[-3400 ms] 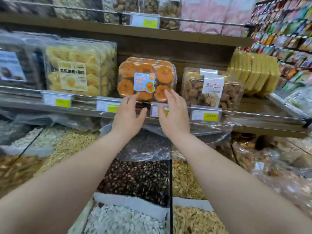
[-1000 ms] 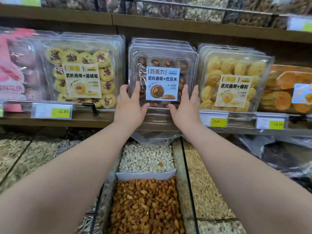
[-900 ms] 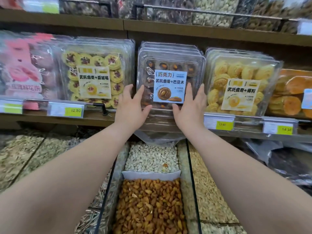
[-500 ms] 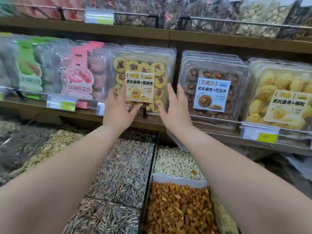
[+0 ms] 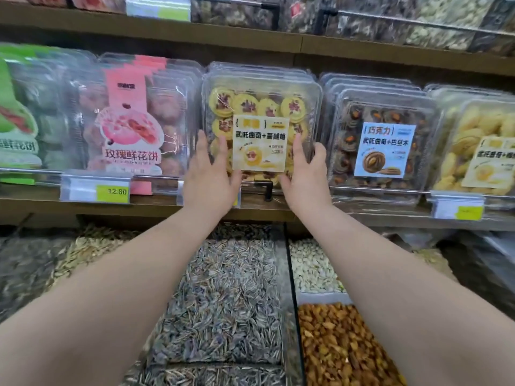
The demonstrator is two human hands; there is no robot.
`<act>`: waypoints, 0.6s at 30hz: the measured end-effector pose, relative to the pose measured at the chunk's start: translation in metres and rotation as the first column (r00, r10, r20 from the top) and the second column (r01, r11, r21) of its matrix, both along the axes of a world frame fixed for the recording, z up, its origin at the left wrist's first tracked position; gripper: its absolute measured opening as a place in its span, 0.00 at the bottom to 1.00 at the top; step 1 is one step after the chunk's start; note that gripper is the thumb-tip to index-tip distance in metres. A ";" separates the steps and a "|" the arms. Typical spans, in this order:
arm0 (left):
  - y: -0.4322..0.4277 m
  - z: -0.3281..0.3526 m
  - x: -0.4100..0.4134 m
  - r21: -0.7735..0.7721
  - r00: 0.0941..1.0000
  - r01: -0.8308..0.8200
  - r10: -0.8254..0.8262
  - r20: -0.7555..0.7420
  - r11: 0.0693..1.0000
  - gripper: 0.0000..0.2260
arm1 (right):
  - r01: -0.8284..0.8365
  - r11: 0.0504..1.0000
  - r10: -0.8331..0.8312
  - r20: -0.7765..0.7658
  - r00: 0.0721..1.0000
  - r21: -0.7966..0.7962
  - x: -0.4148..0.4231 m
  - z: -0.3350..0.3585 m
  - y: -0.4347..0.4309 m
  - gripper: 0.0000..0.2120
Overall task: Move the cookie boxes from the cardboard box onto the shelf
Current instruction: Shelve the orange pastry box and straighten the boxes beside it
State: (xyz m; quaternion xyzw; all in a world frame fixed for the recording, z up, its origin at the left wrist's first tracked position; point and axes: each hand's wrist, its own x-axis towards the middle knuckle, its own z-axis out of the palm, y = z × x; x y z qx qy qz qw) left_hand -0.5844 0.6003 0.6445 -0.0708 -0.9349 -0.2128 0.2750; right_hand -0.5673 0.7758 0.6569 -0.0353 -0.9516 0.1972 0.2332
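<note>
A: Widest first. What does the head view take in?
B: A wooden shelf (image 5: 33, 202) runs the full width, with a second board above it. Below are open bulk bins: striped sunflower seeds (image 5: 228, 288) in the centre, pale kernels (image 5: 312, 264) to their right, golden-brown dried fruit (image 5: 340, 349) nearer the camera.

A: And on the shelf?
B: A row of clear packs stands upright behind a metal rail. From the left: a green pack (image 5: 16, 121), a pink rose-cake pack (image 5: 131, 121), the jam cookie box (image 5: 259, 104), a chocolate cookie box (image 5: 384, 146), and a pale yellow cookie box (image 5: 479, 151) cut by the frame edge. More boxes stand stacked behind the front ones.

A: Where exactly is the jam cookie box?
B: On the shelf, mid-row, upright, label outward, just beside the pink pack and the chocolate box.

A: The hands?
B: Both bare arms reach up to it. The left hand (image 5: 209, 179) lies flat on the box front left of the label, the right hand (image 5: 305, 179) right of it. The fingers are straight, slightly spread and pressed on the clear lid, pinching nothing.

A: Small items?
B: A cream label (image 5: 259, 143) sits between the hands. A price tag (image 5: 96, 189) reads 12.80 under the pink pack. A black rail bracket (image 5: 266, 189) sits below the label.
</note>
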 end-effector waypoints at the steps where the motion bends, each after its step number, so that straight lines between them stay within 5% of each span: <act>1: -0.002 -0.001 0.000 -0.010 1.000 0.022 -0.022 0.008 1.000 0.30 | 0.012 1.000 -0.012 0.000 1.000 -0.001 0.001 -0.002 0.001 0.37; 14: -0.020 0.010 0.023 -0.040 0.984 0.137 -0.131 0.124 0.990 0.31 | 0.023 0.999 -0.025 0.085 0.996 0.026 0.046 -0.003 -0.009 0.36; 18: -0.020 0.015 0.089 0.129 0.966 0.229 -0.242 0.091 0.965 0.29 | -0.065 0.996 0.065 0.001 0.998 -0.064 0.109 0.001 -0.009 0.31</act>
